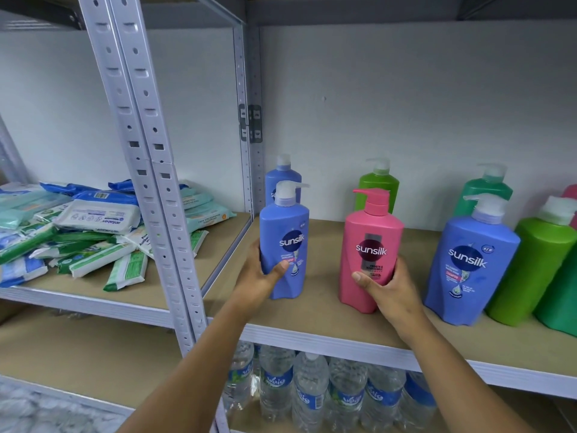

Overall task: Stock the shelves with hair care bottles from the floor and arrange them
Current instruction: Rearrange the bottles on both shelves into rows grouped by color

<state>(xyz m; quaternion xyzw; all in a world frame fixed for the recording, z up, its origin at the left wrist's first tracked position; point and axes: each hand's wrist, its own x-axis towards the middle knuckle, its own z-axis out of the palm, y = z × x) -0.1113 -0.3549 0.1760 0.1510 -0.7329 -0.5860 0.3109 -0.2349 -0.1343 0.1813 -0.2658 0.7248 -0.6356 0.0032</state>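
Both hands are working the middle shelf (312, 326) right now. The left hand (260, 278) is gripping a blue Sunsilk pump bottle (285, 245) low on its left side, thumb curled across the front and the other fingers wrapping behind it, and the bottle is standing upright near the shelf's left end, right in front of a second blue pump bottle (282, 179) at the back. The right hand (387, 287) is holding a pink Sunsilk pump bottle (370, 248) the same way, thumb pressing on the front near the bottom of the label and fingers curling round the right side; it's sitting upright mid-shelf, in front of a lime green bottle (379, 185). Further right another blue Sunsilk bottle (468, 267) is leaning slightly, with a green bottle (534, 270) just beside it and a teal-green bottle (480, 192) behind. Packs of wet wipes (93, 232) are piling up on the shelf unit to the left, and water bottles (309, 392) are standing on the shelf below.
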